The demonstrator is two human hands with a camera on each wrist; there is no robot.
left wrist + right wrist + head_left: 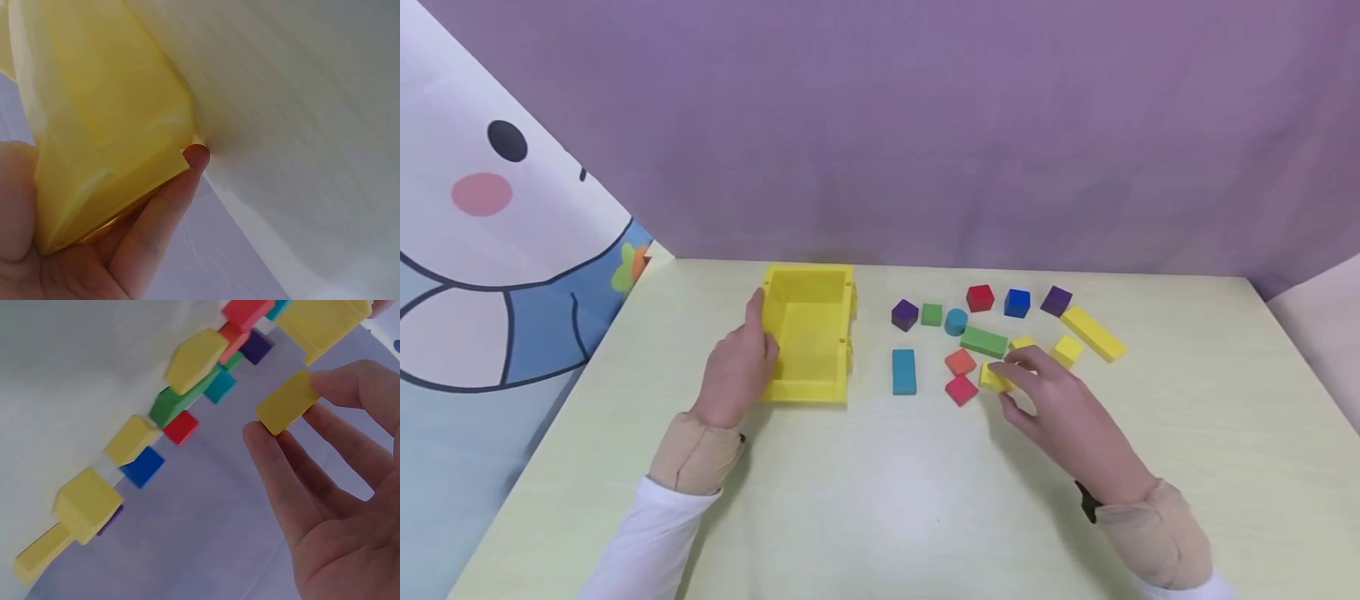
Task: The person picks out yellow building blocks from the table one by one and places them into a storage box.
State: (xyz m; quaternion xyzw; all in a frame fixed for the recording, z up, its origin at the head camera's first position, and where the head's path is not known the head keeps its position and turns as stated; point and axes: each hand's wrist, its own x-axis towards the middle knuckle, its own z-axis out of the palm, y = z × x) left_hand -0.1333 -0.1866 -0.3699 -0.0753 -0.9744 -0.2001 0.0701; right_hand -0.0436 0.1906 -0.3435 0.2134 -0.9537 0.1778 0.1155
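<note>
Block sorting at an early stage, judged from the present layout. The left hand point(735, 367) rests against the outer left wall of the yellow box point(808, 333), fingers straight along it, thumb near the rim; the box interior shows no blocks. The right hand point(1060, 408) pinches a small flat yellow block point(287, 401) between thumb and fingertips, just clear of the table point(880, 500), right of the red block point(961, 389). Loose on the table, to the right of the box: teal bar point(904, 371), orange block point(960, 362), green bar point(983, 342), long yellow bar point(1093, 332), purple cube point(905, 314), blue cube point(1017, 302); apparently all blocks remain to be moved.
</note>
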